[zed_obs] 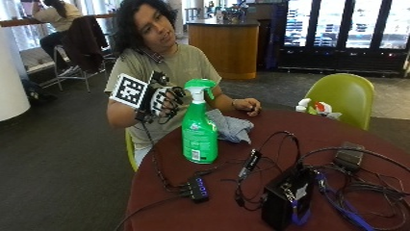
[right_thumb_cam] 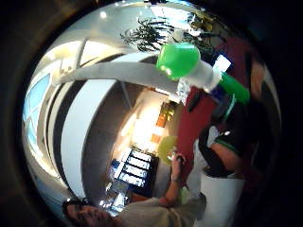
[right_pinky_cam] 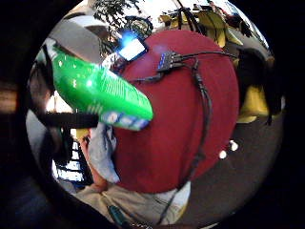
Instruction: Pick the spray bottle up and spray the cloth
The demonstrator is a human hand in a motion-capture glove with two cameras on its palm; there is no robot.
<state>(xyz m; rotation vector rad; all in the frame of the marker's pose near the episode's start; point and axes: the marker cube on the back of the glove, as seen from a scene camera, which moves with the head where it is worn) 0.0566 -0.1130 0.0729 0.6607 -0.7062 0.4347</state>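
Note:
A green spray bottle (zed_obs: 199,130) with a green head and white trigger stands upright on the round red table (zed_obs: 269,127). My gloved right hand (zed_obs: 160,98) is raised beside the bottle's head, fingers bent toward the neck, and I see no grip on it. The palm views show the green bottle body (right_pinky_cam: 97,90) and its spray head (right_thumb_cam: 178,58) close to the palm. A crumpled grey-blue cloth (zed_obs: 230,126) lies on the table just behind the bottle, also visible as the cloth (right_pinky_cam: 102,150) past the bottle's base. The bare left hand (zed_obs: 249,106) rests near the cloth.
A black box (zed_obs: 285,195), a USB hub (zed_obs: 197,186) and several cables cover the table's near and right parts. A small white and red bottle (zed_obs: 309,106) stands at the far edge. A green chair (zed_obs: 342,96) is behind the table.

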